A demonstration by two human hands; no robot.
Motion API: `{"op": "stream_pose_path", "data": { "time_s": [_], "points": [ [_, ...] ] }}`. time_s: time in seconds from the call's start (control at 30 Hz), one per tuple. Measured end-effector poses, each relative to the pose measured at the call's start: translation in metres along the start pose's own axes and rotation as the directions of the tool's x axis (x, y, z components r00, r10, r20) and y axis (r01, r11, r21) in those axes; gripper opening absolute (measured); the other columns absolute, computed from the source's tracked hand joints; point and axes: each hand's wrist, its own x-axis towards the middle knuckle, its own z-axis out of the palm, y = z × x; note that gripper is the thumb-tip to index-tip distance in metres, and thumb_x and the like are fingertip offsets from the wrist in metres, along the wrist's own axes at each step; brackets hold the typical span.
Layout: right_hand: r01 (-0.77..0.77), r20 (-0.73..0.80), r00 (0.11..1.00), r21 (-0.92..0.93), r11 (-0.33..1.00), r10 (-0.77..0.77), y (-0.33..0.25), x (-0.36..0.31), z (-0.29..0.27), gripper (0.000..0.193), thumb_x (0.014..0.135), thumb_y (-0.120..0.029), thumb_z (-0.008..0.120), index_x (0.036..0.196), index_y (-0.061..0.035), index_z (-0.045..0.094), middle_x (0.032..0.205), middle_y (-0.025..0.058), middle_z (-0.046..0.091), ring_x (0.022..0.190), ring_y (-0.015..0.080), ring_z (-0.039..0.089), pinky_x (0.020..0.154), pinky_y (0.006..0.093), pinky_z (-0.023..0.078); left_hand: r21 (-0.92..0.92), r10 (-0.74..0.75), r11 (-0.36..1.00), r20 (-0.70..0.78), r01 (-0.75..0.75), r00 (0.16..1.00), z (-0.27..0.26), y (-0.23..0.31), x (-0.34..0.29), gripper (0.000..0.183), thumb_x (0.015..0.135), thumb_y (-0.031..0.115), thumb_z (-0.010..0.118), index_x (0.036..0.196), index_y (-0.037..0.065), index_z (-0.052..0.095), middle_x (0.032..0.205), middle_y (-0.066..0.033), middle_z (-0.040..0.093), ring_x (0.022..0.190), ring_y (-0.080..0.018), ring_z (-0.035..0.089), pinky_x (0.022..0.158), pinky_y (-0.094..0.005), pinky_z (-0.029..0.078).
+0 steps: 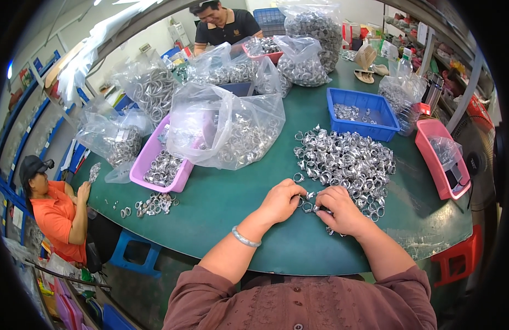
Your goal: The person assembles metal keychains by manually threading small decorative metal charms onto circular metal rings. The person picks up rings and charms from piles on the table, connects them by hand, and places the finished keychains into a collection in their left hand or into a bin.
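your left hand (pixel 281 202) and right hand (pixel 342 210) are pinched narrow on small metal rings (pixel 308 207) beside the pile (pixel 347 158) on the tabletop (pixel 227 206); much looks left, with fewer rings in the blue tray (pixel 365 130).

No legible wording, a small gold emblem (pixel 238 31) on a dark shirt (pixel 219 34) across the bench (pixel 227 220) from the fingers (pixel 327 198), too small to read, a blurred pale badge (pixel 474 163) on dark equipment (pixel 468 149) right of them, unreadable pale tags (pixel 17 217) on shelving far left.
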Motion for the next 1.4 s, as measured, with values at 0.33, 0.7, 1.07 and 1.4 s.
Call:
{"op": "stream_pose_path", "data": {
  "time_s": [0.33, 0.7, 1.07, 1.4],
  "points": [
    [-0.038, -0.002, 0.999, 0.013, 0.999, 0.038, 0.006, 0.001, 0.002, 0.020, 0.064, -0.005, 0.060, 0.082, -0.0059, 0.050, 0.087, 0.0084, 0.051, 0.090, 0.0282, 0.048, 0.083, 0.0376, 0.034, -0.205, -0.119, 0.971, 0.048, 0.126, 0.992, -0.003, -0.005, 0.003, 0.033, 0.072, -0.003, 0.058, 0.104, 0.004, 0.057, 0.076, -0.0016, 0.052, 0.064, -0.0069, 0.049, 0.057, -0.0215, 0.044],
    [0.002, -0.030, 1.000, 0.016, 1.000, -0.001, 0.009, -0.002, 0.004, 0.020, 0.070, -0.011, 0.062, 0.088, -0.0058, 0.055, 0.087, 0.0070, 0.051, 0.089, 0.0260, 0.047, 0.081, 0.0379, 0.034, 0.146, -0.070, 0.986, -0.067, 0.079, 0.995, -0.012, -0.005, 0.006, 0.027, 0.071, 0.010, 0.065, 0.097, 0.004, 0.062, 0.079, -0.0063, 0.050, 0.070, -0.0162, 0.050, 0.064, -0.0273, 0.043],
    [-0.031, -0.050, 0.998, 0.059, 0.998, 0.034, 0.008, 0.000, 0.003, 0.019, 0.073, -0.008, 0.061, 0.091, -0.0043, 0.057, 0.091, 0.0077, 0.053, 0.091, 0.0260, 0.048, 0.083, 0.0368, 0.035, 0.035, -0.195, 0.979, -0.083, 0.199, 0.977, -0.009, -0.003, 0.007, 0.017, 0.072, 0.011, 0.067, 0.085, 0.002, 0.060, 0.082, -0.0047, 0.054, 0.071, -0.0140, 0.052, 0.064, -0.0256, 0.043],
    [-0.047, -0.296, 0.945, 0.286, 0.957, 0.135, -0.006, 0.004, 0.000, 0.025, 0.073, -0.010, 0.063, 0.096, -0.0047, 0.056, 0.084, 0.0085, 0.057, 0.081, 0.0266, 0.053, 0.073, 0.0369, 0.041, -0.882, -0.183, 0.357, 0.256, 0.307, 0.949, -0.004, 0.014, 0.002, 0.021, 0.082, 0.002, 0.053, 0.103, -0.002, 0.052, 0.096, -0.0087, 0.059, 0.087, -0.0147, 0.058, 0.079, -0.0277, 0.048]
  ]
}}
